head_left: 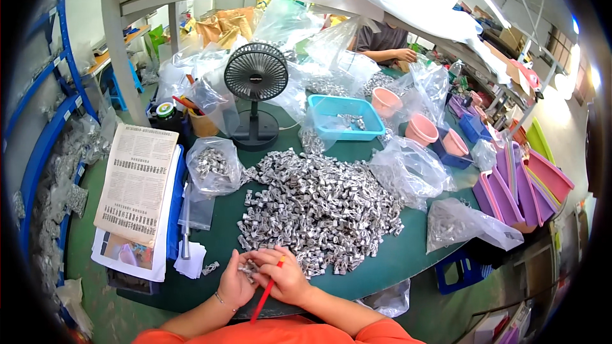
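Note:
My left hand (234, 285) is cupped at the near edge of the table, with a few small silvery metal parts (247, 269) in it. Close against it, my right hand (288, 282) has its fingertips on those parts. A slim red pen-like stick (262, 302) is held in my right hand and slants down toward my body; its exact kind I cannot make out. Just beyond both hands spreads a large heap of small silvery metal clasps (319, 210). Two or three loose metal pieces (210, 268) lie left of my left hand.
Left stand a newspaper-topped stack (137, 178) and a bag of parts (213, 164). Behind the heap are a black fan (256, 73) and a blue tray (344, 134). Plastic bags (408, 169) and purple bins (503, 197) are at right. A person (382, 44) sits across the table.

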Demonstrator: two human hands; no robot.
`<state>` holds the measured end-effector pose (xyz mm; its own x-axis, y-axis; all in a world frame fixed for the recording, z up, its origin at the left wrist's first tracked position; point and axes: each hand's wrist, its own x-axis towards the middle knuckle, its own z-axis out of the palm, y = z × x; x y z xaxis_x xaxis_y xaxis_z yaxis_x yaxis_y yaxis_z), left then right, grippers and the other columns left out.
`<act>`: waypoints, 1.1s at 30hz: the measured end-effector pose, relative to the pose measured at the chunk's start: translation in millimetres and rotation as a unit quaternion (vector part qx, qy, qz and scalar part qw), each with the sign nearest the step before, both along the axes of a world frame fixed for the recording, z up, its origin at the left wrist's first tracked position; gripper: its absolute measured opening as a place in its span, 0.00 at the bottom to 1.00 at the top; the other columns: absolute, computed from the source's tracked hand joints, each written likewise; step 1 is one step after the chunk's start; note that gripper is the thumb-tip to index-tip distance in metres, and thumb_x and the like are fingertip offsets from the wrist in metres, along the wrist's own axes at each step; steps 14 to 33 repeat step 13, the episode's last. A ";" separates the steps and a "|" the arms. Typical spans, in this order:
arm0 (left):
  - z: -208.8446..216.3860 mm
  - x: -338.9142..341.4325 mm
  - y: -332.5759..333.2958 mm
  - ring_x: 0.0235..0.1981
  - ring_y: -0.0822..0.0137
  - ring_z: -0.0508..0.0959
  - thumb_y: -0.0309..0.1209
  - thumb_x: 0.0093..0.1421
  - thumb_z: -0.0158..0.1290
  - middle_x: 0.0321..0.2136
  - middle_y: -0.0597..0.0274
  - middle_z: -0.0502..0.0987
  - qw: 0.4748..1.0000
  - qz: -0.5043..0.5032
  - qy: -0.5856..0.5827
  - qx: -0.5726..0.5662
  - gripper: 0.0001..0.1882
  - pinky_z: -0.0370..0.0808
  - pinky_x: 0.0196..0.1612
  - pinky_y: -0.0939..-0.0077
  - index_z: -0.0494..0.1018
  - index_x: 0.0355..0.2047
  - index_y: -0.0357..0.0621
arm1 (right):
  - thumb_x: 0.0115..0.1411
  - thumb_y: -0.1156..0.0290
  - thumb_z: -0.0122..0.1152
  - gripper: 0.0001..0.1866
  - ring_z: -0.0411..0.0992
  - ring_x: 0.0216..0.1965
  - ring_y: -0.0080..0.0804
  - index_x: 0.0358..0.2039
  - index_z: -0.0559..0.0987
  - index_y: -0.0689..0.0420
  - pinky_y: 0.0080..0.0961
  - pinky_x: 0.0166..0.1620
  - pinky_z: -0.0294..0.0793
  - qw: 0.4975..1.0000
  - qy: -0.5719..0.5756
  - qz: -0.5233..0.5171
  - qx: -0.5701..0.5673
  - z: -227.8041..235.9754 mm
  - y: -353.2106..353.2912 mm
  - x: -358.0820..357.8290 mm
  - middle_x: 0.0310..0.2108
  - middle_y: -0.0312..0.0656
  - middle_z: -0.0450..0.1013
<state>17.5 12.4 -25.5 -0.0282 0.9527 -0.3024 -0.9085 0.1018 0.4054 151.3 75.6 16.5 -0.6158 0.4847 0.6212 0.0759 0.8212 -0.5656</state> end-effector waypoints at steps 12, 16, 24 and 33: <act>37.5 15.5 -5.9 0.60 0.60 0.54 0.67 0.52 0.31 0.58 0.55 0.55 0.971 -0.211 0.059 0.091 0.49 0.50 0.61 0.59 0.44 0.60 0.37 | 0.44 0.78 0.61 0.07 0.72 0.21 0.38 0.24 0.72 0.58 0.29 0.24 0.71 0.996 0.007 -0.075 0.053 -11.4 12.8 -6.4 0.21 0.41 0.72; 38.0 17.9 -6.6 0.60 0.60 0.54 0.67 0.52 0.31 0.59 0.56 0.53 0.966 -0.224 0.069 0.111 0.49 0.46 0.62 0.60 0.43 0.60 0.39 | 0.45 0.76 0.62 0.07 0.72 0.22 0.39 0.24 0.72 0.58 0.30 0.25 0.72 0.995 -0.016 -0.098 0.023 -17.5 13.3 -2.2 0.22 0.42 0.73; 38.0 17.9 -6.6 0.60 0.60 0.54 0.67 0.52 0.31 0.59 0.56 0.53 0.966 -0.224 0.069 0.111 0.49 0.46 0.62 0.60 0.43 0.60 0.39 | 0.45 0.76 0.62 0.07 0.72 0.22 0.39 0.24 0.72 0.58 0.30 0.25 0.72 0.995 -0.016 -0.098 0.023 -17.5 13.3 -2.2 0.22 0.42 0.73; 38.0 17.9 -6.6 0.60 0.60 0.54 0.67 0.52 0.31 0.59 0.56 0.53 0.966 -0.224 0.069 0.111 0.49 0.46 0.62 0.60 0.43 0.60 0.39 | 0.45 0.76 0.62 0.07 0.72 0.22 0.39 0.24 0.72 0.58 0.30 0.25 0.72 0.995 -0.016 -0.098 0.023 -17.5 13.3 -2.2 0.22 0.42 0.73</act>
